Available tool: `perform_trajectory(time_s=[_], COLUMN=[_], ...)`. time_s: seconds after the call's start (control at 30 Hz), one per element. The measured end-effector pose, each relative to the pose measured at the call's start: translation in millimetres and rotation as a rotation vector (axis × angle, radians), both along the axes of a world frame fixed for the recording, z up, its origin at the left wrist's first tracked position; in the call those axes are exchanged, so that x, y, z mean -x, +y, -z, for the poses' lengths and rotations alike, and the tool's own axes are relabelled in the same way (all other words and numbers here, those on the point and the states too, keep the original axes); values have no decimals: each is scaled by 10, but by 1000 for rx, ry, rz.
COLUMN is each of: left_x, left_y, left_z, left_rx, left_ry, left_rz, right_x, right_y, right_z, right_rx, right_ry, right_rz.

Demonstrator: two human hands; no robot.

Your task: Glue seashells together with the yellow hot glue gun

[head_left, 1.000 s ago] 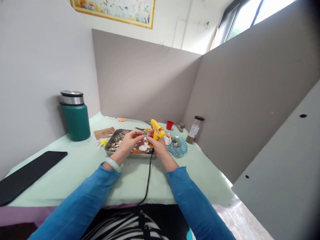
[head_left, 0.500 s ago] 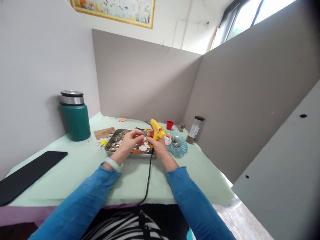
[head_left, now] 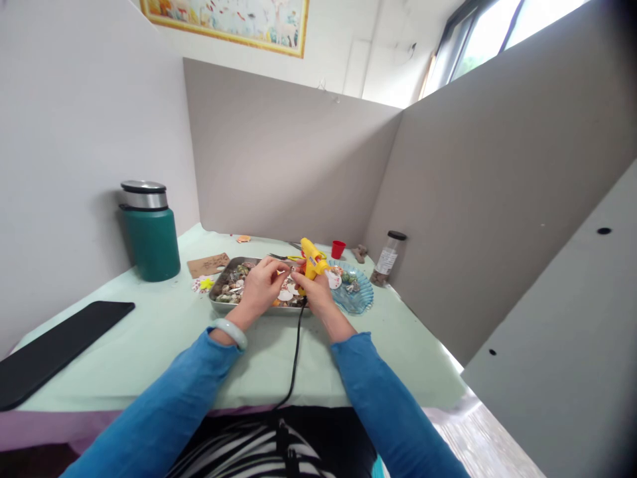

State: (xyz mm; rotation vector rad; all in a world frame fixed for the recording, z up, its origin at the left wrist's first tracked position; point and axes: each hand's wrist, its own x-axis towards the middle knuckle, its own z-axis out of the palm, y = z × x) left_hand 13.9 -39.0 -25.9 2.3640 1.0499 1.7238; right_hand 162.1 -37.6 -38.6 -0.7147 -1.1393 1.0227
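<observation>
Over tray (head_left: 283, 311), R hand (head_left: 320, 297) clamped on glue gun (head_left: 312, 257), L hand (head_left: 259, 287) hold unclear (jar label (head_left: 387, 260) illegible).

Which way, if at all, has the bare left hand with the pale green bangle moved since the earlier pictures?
Yes: the left hand has shifted slightly to the right, judged against the rectangular silver metal tray, whose rim stays put.

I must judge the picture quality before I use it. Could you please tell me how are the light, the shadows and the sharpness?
All in the head view: window mostly washed out to white; soft shadow left of the green bottle; top right corner darkened; yellow glue gun fairly clear; detail between the fingers too soft to tell.
</observation>
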Motion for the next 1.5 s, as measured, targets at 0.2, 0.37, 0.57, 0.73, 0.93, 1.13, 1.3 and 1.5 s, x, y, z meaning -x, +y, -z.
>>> perform_trajectory(time_s=[0.2,0.37,0.57,0.73,0.93,1.13,1.3,1.5], left_x=[12,11,18,52,72,90,112,105], left_y=[1,-14,-24,7,-37,-36,-5,-59], left_z=[33,27,0,-84,-203,-223,-218,-260], left_rx=[-23,37,105,380,821,1009,1107,1241], left_ry=[90,112,30,-320,-794,-961,-1089,-1158], left_rz=[-76,-108,-78,50,545,701,631,676], right_x=[-2,14,14,-5,-11,-4,-12,-13], right_y=[-33,-74,-93,-20,-1,-93,-101,-92], right_z=[-21,-62,-83,-15,7,-61,-59,-50], right_rx=[15,21,11,-2,9,29,36,39], right_ry=[-42,-59,-97,-56,-68,-73,-119,-136], right_rz=[0,9,26,71,41,-20,-17,-49])
